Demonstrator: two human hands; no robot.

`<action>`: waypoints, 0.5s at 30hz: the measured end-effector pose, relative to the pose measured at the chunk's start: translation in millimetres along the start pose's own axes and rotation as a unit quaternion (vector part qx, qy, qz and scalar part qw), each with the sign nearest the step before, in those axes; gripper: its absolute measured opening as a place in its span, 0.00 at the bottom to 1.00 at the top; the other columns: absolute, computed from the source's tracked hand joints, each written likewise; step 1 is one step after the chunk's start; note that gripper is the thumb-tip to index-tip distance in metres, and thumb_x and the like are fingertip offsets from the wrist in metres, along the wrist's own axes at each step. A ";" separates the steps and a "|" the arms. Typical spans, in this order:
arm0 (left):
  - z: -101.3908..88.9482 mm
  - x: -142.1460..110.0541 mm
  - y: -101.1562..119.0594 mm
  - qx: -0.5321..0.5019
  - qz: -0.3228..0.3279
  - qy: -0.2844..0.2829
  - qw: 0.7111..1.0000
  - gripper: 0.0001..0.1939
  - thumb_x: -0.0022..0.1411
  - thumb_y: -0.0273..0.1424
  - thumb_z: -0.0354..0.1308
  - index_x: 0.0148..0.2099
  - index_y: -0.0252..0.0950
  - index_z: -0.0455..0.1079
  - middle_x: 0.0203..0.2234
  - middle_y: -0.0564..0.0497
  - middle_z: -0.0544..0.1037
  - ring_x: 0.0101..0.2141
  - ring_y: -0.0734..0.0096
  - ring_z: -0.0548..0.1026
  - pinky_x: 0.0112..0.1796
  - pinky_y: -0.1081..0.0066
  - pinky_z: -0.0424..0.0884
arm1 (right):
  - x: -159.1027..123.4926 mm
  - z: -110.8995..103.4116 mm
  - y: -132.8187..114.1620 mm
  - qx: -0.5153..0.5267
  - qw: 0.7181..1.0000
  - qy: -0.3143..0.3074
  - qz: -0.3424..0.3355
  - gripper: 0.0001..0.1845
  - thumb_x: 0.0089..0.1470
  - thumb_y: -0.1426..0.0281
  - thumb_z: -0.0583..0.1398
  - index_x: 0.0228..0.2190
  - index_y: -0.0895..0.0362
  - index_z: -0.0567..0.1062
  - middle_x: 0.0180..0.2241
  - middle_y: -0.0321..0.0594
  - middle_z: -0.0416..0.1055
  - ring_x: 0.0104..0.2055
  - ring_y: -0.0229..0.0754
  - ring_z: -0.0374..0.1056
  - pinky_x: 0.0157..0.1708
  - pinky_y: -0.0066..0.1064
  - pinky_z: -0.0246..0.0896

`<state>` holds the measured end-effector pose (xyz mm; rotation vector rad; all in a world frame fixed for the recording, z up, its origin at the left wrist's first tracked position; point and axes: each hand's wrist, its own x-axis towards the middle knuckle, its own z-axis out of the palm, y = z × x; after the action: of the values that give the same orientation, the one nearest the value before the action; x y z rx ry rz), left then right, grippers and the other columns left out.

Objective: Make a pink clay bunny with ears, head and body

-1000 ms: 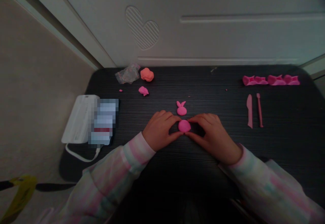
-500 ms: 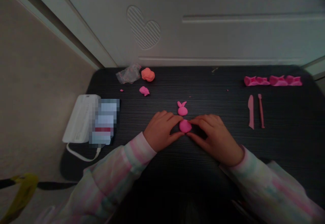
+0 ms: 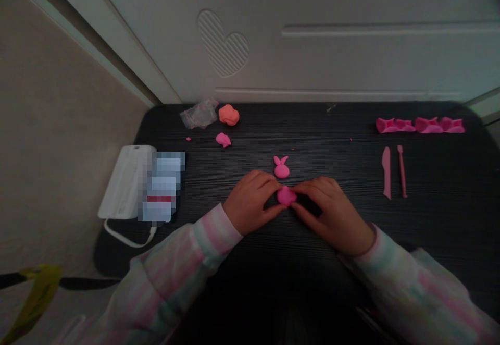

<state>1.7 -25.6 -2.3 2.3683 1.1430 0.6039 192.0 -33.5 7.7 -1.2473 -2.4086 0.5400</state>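
Observation:
Between my two hands is a lump of pink modelling clay (image 3: pixel 286 196), pinched from both sides over the dark table. My left hand (image 3: pixel 252 201) presses it with thumb and fingertips on the left. From the right, the thumb and index finger of my right hand (image 3: pixel 330 212) close on the same lump. Just beyond it lies a small pink clay rabbit head (image 3: pixel 282 171) with two pointed ears, which neither hand appears to grip.
A smaller pink clay piece (image 3: pixel 223 139), an orange clay lump (image 3: pixel 228 115) and a clear plastic bag (image 3: pixel 200 114) lie back left. A phone (image 3: pixel 162 188) and white power bank (image 3: pixel 127 183) sit left. Right are a pink knife (image 3: pixel 386 173), a thin tool (image 3: pixel 402 172) and pink pots (image 3: pixel 424 125).
The clay lump's outline has changed from rounded to more uneven under my fingers. Both hands stay nearly in place, and the whole view shifts slightly.

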 end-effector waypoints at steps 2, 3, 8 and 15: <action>0.1 -0.3 0.1 0.006 0.007 0.007 1.000 0.15 0.56 0.39 0.51 0.39 0.33 0.66 0.36 0.46 0.72 0.41 0.68 0.66 0.44 0.65 0.63 | 0.1 -0.3 -0.5 0.008 1.000 -0.006 0.004 0.08 0.50 0.70 0.56 0.34 0.58 0.68 0.34 0.40 0.72 0.37 0.42 0.64 0.40 0.37 0.55; -0.1 -0.4 0.2 0.011 0.010 0.007 1.000 0.14 0.55 0.38 0.51 0.38 0.33 0.67 0.36 0.46 0.73 0.41 0.68 0.66 0.44 0.65 0.64 | 0.2 -0.4 -0.7 0.009 1.000 -0.011 0.005 0.07 0.50 0.70 0.56 0.34 0.58 0.68 0.34 0.40 0.72 0.37 0.42 0.65 0.40 0.38 0.55; -2.7 -1.9 0.2 0.019 0.046 0.017 0.999 0.13 0.55 0.37 0.52 0.39 0.34 0.68 0.37 0.48 0.75 0.42 0.69 0.67 0.44 0.65 0.65 | 0.5 -0.7 -0.4 0.011 1.000 -0.023 -0.004 0.07 0.50 0.71 0.55 0.34 0.56 0.69 0.35 0.40 0.71 0.38 0.43 0.65 0.40 0.39 0.55; 1.1 -4.4 7.2 0.078 0.123 -0.040 0.989 0.19 0.60 0.34 0.45 0.50 0.32 0.63 0.49 0.46 0.69 0.53 0.66 0.62 0.52 0.63 0.60 | -0.1 -2.5 0.0 0.030 0.996 0.083 0.021 0.05 0.51 0.75 0.53 0.33 0.56 0.66 0.32 0.41 0.69 0.36 0.40 0.65 0.37 0.34 0.61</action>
<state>4.2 -33.4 0.0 2.6659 0.9002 0.5105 193.3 -33.2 9.7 -1.2679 -2.2177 0.4970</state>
